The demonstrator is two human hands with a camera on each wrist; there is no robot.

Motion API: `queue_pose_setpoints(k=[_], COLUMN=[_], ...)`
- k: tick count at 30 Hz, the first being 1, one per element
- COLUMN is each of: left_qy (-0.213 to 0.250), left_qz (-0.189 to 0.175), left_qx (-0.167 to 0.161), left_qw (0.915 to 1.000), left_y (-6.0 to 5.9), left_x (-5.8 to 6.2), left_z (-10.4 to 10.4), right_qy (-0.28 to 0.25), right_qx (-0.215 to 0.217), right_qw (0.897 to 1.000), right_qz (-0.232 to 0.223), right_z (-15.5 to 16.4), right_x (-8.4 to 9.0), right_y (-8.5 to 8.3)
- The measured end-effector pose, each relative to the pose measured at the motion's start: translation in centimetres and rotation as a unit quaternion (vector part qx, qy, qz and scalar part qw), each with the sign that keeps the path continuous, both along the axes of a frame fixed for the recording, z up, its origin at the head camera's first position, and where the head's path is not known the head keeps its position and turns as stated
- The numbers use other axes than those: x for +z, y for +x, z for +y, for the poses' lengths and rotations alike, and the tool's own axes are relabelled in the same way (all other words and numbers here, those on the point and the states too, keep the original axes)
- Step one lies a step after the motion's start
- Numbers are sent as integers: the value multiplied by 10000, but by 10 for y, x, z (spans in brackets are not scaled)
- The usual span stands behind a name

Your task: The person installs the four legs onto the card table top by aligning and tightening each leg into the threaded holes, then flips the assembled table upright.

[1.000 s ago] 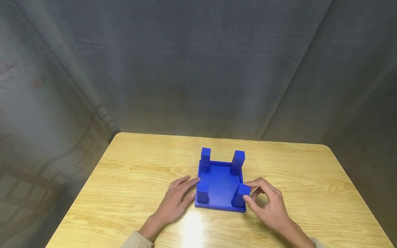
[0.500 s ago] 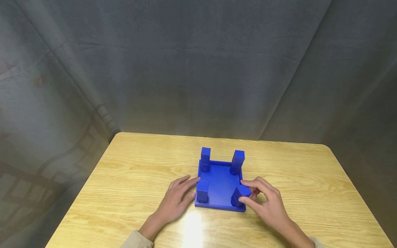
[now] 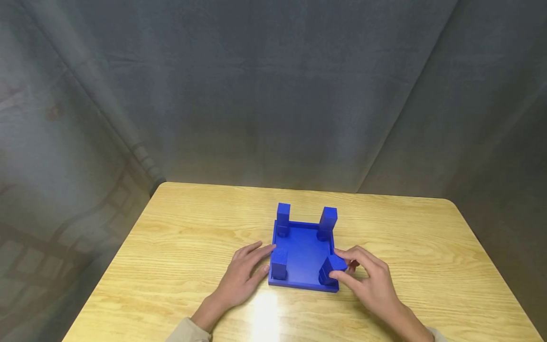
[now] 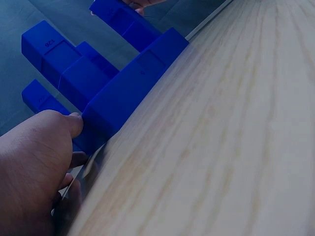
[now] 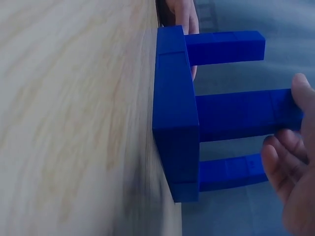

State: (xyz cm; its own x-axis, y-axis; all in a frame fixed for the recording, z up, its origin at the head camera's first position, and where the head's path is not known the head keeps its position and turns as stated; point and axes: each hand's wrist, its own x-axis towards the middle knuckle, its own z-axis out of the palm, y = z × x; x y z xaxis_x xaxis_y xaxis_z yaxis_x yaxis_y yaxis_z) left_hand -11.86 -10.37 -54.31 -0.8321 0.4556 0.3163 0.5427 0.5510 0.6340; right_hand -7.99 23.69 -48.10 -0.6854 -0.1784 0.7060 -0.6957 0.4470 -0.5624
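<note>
A blue square base (image 3: 304,254) lies on the wooden table (image 3: 192,237) with four blue square posts standing up from its corners. My left hand (image 3: 266,260) lies flat on the table, its straight fingers touching the base's left side beside the near-left post (image 3: 279,264). In the left wrist view the left hand's thumb (image 4: 54,128) presses the base's corner (image 4: 129,93). My right hand (image 3: 340,267) pinches the top of the near-right post (image 3: 329,270) between thumb and fingers. The right wrist view shows those fingers (image 5: 288,160) around the post's end (image 5: 246,114).
The two far posts (image 3: 284,216) (image 3: 328,219) stand free at the back of the base. A grey cloth backdrop (image 3: 273,95) hangs behind the table. Bare wood lies to the left, the right and in front of the base.
My right hand's fingers have closed in around the top of the near-right post, and the post's top looks turned a little. The left hand and the base have stayed in place.
</note>
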Motion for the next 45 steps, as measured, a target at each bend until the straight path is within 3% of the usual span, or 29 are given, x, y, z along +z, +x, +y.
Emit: queue_pose_setpoints(k=[7, 25, 32, 45], left_qy=[-19, -15, 12, -11], left_qz=[-40, 18, 96, 441], left_qx=[32, 20, -11, -37], left_qw=[10000, 10000, 10000, 9990], left_y=[1, 0, 0, -1], left_x=[0, 0, -1, -4], left_z=[-1, 0, 0, 1], right_qy=[-39, 134, -111, -97], right_qx=[164, 239, 118, -327], right_qw=[9995, 9994, 9996, 9976], right_qz=[278, -210, 211, 607], right_z=[1, 0, -4, -12], right_x=[-3, 0, -5, -9], right_y=[-2, 3, 0, -1])
